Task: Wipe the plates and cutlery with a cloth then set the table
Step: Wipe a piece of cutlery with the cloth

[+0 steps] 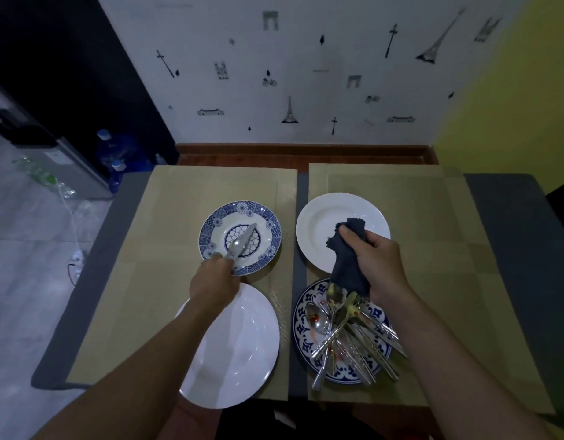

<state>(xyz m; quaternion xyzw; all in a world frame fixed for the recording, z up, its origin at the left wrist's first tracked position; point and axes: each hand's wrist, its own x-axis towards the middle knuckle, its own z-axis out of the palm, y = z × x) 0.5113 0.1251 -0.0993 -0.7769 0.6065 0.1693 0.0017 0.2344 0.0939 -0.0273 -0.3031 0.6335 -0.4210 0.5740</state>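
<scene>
My left hand (214, 282) grips a knife and a spoon (242, 242) by their handles, their tips over the blue-patterned bowl plate (210, 228) at the far left. My right hand (380, 260) is closed on a dark cloth (349, 258) above the near edge of the white plate (315, 223) at the far right. A large white plate (239, 350) lies near left. A blue-and-white plate (301, 328) near right holds a heap of several spoons and other cutlery (347, 331), some with red stains.
Tan placemats (166, 242) cover the dark table (512, 249), which stands against a wall with printed pictures. Blue water bottles (115, 154) and a grey appliance (64, 163) stand on the floor to the left.
</scene>
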